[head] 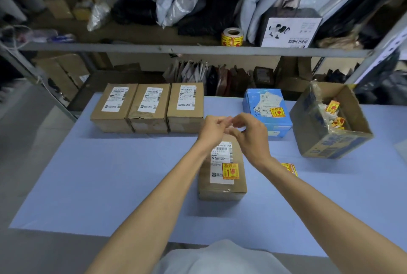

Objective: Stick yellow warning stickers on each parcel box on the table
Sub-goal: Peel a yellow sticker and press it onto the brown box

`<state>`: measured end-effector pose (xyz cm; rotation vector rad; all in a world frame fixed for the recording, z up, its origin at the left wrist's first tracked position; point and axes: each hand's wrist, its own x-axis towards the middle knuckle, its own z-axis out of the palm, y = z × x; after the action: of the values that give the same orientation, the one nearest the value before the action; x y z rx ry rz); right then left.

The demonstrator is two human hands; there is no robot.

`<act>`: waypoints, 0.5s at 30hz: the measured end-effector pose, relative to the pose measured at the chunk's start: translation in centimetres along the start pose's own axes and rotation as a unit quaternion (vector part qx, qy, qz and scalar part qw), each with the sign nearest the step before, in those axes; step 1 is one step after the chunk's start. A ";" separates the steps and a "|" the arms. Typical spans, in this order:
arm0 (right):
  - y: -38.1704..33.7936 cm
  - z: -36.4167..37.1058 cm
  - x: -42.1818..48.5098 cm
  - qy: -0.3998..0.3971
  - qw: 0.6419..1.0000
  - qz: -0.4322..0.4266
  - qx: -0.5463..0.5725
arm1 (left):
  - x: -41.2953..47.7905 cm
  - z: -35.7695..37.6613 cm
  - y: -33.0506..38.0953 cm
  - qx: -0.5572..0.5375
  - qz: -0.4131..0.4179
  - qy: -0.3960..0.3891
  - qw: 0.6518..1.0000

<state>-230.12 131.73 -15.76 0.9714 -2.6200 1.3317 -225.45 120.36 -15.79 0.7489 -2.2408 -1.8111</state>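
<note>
Head view shows your left hand (212, 129) and right hand (248, 135) pinched together on something unclear above the stickered brown parcel (222, 170), while three unstickered boxes (148, 106) lie beyond-left, nearer your left hand.

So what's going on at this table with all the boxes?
A person is putting yellow warning stickers on parcels. Both hands, left hand and right hand, are raised together above the near brown box, fingertips meeting, apparently working on something small; I can't tell what. That box and the blue parcel already carry a sticker. The three brown boxes at the back have none. Spare stickers lie on the table.
</note>
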 end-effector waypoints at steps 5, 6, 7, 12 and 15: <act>0.7 -3.8 0.8 0.030 0.999 0.019 0.037 | 1.2 1.3 3.2 -0.047 0.026 -0.051 0.997; 1.0 -4.6 0.9 0.043 0.998 0.022 0.034 | 1.1 1.7 3.9 -0.051 0.039 -0.041 0.997; 1.4 -5.4 1.0 0.056 0.997 0.031 0.037 | 1.0 2.4 4.4 -0.043 0.057 -0.037 0.997; 2.7 -8.7 0.8 0.072 0.991 0.083 0.079 | 1.0 5.2 6.0 -0.026 0.102 -0.066 0.992; 2.8 -9.7 0.5 0.136 0.972 0.138 0.135 | 1.0 6.5 6.6 -0.020 0.121 -0.063 0.990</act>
<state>-234.35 139.87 -11.51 0.4076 -2.4714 1.7763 -230.90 126.43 -11.32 0.3453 -2.2499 -1.8225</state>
